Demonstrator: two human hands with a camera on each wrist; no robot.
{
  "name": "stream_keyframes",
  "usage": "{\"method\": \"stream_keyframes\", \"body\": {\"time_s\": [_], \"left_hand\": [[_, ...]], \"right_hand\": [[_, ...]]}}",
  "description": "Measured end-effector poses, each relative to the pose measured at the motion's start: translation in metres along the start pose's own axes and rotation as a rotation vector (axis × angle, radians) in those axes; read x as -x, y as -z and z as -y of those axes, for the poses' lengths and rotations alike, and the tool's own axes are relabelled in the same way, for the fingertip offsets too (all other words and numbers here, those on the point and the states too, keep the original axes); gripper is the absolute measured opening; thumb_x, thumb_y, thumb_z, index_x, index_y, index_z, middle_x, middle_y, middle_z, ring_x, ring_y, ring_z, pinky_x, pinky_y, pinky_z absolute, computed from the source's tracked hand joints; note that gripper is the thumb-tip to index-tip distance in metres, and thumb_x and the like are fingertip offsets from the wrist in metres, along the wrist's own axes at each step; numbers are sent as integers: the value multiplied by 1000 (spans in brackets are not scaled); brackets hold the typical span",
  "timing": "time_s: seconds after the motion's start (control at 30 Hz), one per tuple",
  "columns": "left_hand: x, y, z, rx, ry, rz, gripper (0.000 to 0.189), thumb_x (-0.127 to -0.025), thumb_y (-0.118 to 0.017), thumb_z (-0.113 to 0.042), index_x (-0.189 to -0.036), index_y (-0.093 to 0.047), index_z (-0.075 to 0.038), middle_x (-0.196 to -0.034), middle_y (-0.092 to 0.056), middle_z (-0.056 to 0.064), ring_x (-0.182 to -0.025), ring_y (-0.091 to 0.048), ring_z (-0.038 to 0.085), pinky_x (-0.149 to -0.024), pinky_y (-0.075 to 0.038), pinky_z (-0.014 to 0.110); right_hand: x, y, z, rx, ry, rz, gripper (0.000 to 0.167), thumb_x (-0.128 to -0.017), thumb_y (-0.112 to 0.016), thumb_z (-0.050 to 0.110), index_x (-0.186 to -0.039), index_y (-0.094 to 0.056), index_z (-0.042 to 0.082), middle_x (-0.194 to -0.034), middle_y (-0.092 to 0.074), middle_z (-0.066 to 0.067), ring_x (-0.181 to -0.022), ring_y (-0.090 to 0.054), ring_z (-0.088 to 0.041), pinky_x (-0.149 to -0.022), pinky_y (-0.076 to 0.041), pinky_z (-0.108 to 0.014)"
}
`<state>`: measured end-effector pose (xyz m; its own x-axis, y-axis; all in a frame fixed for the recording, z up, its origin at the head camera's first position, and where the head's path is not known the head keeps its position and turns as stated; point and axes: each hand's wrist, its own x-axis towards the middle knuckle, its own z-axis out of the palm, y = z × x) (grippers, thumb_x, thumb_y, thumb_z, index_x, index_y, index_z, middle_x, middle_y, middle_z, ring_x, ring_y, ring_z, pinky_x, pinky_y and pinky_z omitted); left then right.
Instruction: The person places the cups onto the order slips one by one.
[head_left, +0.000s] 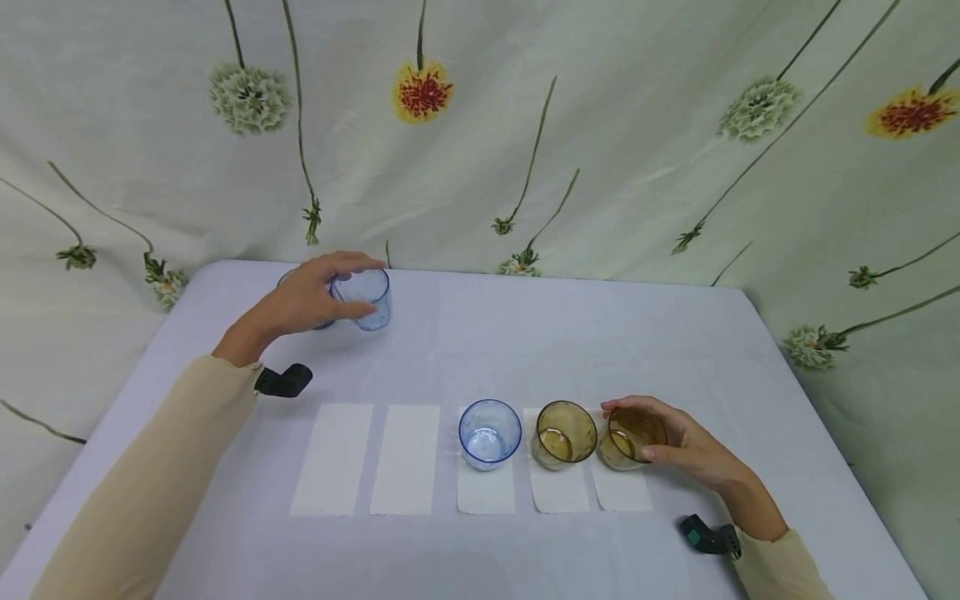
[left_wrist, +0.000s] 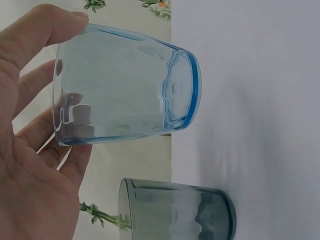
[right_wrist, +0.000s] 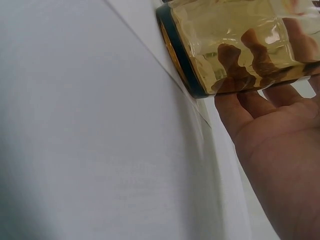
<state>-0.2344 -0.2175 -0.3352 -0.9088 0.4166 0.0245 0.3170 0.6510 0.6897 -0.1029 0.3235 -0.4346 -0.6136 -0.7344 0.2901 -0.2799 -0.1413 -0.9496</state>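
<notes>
My left hand (head_left: 300, 296) grips a clear blue glass (left_wrist: 125, 87) by its rim at the table's far left. A shadow lies on the cloth beyond its base, which looks slightly raised. Beside it stands a smoky grey glass (left_wrist: 175, 210), mostly hidden behind the hand in the head view. At the right, my right hand (head_left: 693, 446) holds an amber glass (head_left: 626, 437) with thumb and fingers around its side. That glass is over the rightmost white paper (head_left: 626, 493); whether its base fully rests there I cannot tell.
Another amber glass (head_left: 564, 437) stands close to the left of the held one, on its own paper strip. Left of that is a blue glass (head_left: 489, 437) on a strip. Two bare paper strips, one left (head_left: 332, 458) and one right (head_left: 405, 458), lie further left on the white tablecloth (head_left: 480, 554).
</notes>
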Motion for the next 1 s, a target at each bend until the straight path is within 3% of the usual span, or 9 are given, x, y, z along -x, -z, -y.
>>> {"method": "stream_keyframes", "body": {"time_s": [0.23,0.43,0.8,1.0], "left_hand": [[9,-3,-8,10,-45,3,65,-88,-79,-26,-147,-53,-21,-156,-41,8,-146,-34,31,-114,-31,59],[19,-8,-13,-9,-49,-3,63,-88,-79,-26,-146,-54,-22,-156,-40,10,-147,-30,34,-114,-30,61],[39,-15,-23,-7,-121,-5,61,-85,-81,-21,-141,-59,-21,-149,-47,7,-142,-36,32,-107,-38,57],[45,-19,-31,-14,-175,-1,59,-84,-81,-20,-140,-60,-18,-143,-51,8,-131,-43,32,-98,-42,55]], "right_hand": [[-1,0,-1,-5,7,7,60,-91,-45,-23,-147,-28,-14,-154,-37,-27,-146,-38,-25,-118,-31,-27],[0,0,-1,2,-6,0,60,-91,-45,-23,-148,-29,-14,-154,-38,-25,-146,-39,-25,-118,-31,-26],[-1,0,0,-3,13,15,60,-91,-45,-24,-147,-27,-15,-155,-37,-25,-146,-38,-25,-119,-30,-26],[-2,-1,1,-8,24,25,60,-90,-44,-26,-147,-27,-16,-155,-36,-27,-147,-37,-25,-119,-29,-26]]}}
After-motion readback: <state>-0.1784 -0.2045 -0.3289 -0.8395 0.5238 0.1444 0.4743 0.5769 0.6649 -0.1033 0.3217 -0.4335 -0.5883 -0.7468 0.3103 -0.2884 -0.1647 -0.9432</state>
